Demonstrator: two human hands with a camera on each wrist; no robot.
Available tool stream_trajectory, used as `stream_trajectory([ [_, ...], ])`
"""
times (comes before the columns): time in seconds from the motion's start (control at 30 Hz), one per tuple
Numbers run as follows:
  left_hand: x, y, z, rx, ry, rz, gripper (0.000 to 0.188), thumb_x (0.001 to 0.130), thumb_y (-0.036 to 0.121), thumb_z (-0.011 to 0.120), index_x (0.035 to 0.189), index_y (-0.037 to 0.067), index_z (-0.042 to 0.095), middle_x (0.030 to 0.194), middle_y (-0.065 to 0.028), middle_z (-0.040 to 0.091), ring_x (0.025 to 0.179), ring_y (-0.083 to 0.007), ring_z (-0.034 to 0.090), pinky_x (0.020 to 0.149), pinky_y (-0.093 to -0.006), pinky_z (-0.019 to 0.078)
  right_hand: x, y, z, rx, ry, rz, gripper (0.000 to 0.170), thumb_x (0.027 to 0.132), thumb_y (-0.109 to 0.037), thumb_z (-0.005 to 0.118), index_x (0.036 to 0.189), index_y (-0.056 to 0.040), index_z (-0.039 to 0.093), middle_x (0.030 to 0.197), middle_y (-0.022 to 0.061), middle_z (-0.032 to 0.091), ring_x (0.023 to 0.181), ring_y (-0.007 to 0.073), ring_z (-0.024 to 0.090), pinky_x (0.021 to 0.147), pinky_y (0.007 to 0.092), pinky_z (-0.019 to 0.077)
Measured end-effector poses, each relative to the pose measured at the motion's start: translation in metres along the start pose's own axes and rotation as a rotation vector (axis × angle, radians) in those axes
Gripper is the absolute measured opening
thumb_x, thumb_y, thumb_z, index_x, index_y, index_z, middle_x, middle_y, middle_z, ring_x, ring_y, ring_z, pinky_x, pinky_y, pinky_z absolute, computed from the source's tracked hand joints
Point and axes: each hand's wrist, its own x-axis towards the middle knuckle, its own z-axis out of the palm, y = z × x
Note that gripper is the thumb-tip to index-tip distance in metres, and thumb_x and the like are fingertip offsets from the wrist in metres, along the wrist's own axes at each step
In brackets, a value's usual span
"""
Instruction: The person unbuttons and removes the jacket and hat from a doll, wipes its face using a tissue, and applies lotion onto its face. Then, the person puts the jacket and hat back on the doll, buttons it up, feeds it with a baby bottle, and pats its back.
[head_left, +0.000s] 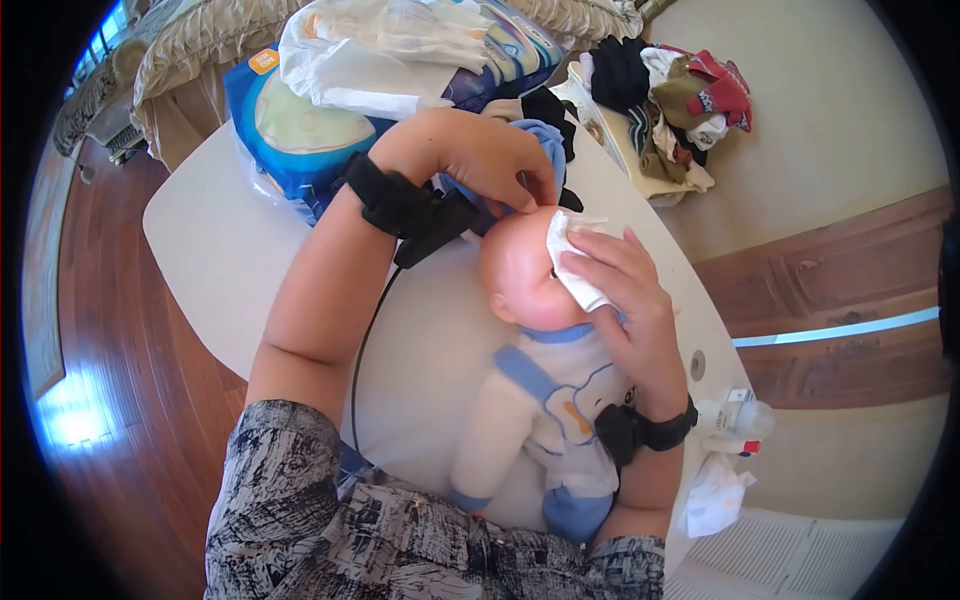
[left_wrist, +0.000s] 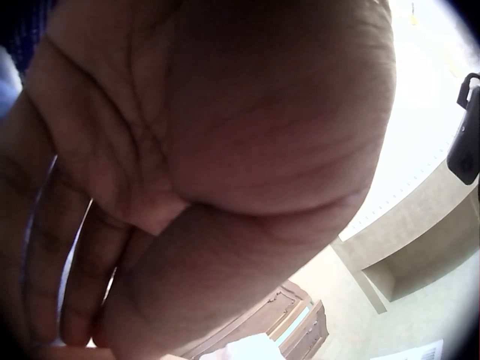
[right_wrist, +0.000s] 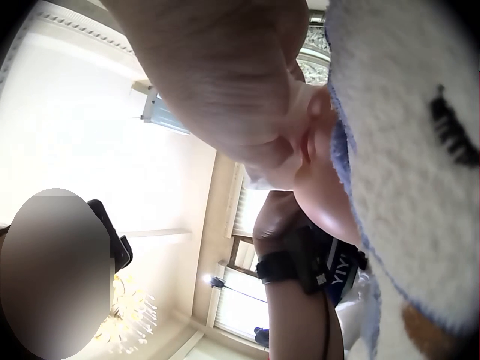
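Note:
A baby doll (head_left: 515, 275) lies face up on a white table (head_left: 420, 350), wearing a cream and blue plush outfit (head_left: 570, 400). My right hand (head_left: 635, 300) holds a white wipe (head_left: 582, 290) against the doll's face, with fingers spread over it and the thumb at its lower edge. The wipe covers much of the face; one eye shows beside it. At the crown of the doll's head, the fingertips of my left hand (head_left: 490, 155) touch down with the wrist arched above. In the left wrist view, that hand's fingers (left_wrist: 82, 262) extend downward with nothing in the palm.
Behind the left hand lies a blue diaper pack (head_left: 310, 140) with white diapers (head_left: 370, 50) on top. Folded blue cloth (head_left: 540, 140) sits beside it. Clothes (head_left: 680, 100) are piled at back right. A clear bottle (head_left: 750, 420) stands by the right edge. A black cable (head_left: 365, 350) crosses the table.

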Motion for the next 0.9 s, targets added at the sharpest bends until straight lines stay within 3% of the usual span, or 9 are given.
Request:
stream_trajectory([
  [0.33,-0.001,0.003,0.001,-0.026,0.022,-0.009,0.028,0.090,0.011,0.062,0.116,0.000,0.063,0.107,-0.0087,0.068,0.092,-0.0146,0.065,0.078,-0.0272,0.0549,-0.006,0.006,-0.008,0.061,0.188,0.063,0.025,0.072,0.006,0.059,0.091,-0.0071,0.068,0.094,0.0060,0.070,0.094,0.0242,0.065,0.106,0.0493,0.0369],
  [0.43,0.000,0.001,0.001,-0.043,0.015,-0.018,0.029,0.090,0.011,0.062,0.117,0.000,0.062,0.109,-0.0088,0.068,0.094,-0.0149,0.065,0.079,-0.0276,0.0549,-0.009,0.003,-0.006,0.072,0.121,0.103,0.025,0.071,0.005,0.059,0.091,-0.0068,0.069,0.093,0.0062,0.070,0.094,0.0256,0.065,0.105,0.0490,0.0378],
  [0.53,0.000,0.002,0.000,-0.024,0.006,-0.040,0.030,0.090,0.011,0.062,0.118,0.000,0.061,0.110,-0.0090,0.067,0.095,-0.0153,0.064,0.080,-0.0278,0.0548,-0.017,0.010,-0.015,-0.001,0.247,0.182,0.025,0.070,0.005,0.060,0.090,-0.0075,0.070,0.095,0.0061,0.070,0.095,0.0251,0.065,0.105,0.0488,0.0377],
  [0.63,0.000,0.002,0.000,-0.036,0.005,-0.033,0.029,0.090,0.010,0.061,0.118,0.000,0.061,0.110,-0.0092,0.067,0.095,-0.0153,0.064,0.080,-0.0280,0.0548,-0.018,0.012,-0.020,0.106,0.132,-0.015,0.025,0.070,0.004,0.060,0.089,-0.0082,0.070,0.097,0.0063,0.070,0.096,0.0246,0.064,0.105,0.0484,0.0381],
  [0.73,0.000,0.001,0.000,-0.067,-0.004,-0.018,0.029,0.090,0.010,0.061,0.117,0.000,0.061,0.109,-0.0095,0.067,0.095,-0.0149,0.064,0.080,-0.0279,0.0547,-0.013,0.002,-0.018,0.023,0.019,-0.063,0.025,0.070,0.004,0.061,0.089,-0.0091,0.070,0.094,0.0064,0.070,0.094,0.0244,0.064,0.103,0.0483,0.0395],
  [0.9,0.000,-0.001,0.001,-0.058,0.013,-0.013,0.029,0.090,0.010,0.061,0.117,-0.001,0.061,0.108,-0.0093,0.067,0.095,-0.0149,0.064,0.081,-0.0278,0.0546,-0.018,0.017,-0.013,-0.071,0.182,0.062,0.026,0.071,0.005,0.060,0.093,-0.0066,0.069,0.097,0.0070,0.070,0.095,0.0259,0.064,0.100,0.0455,0.0430],
])
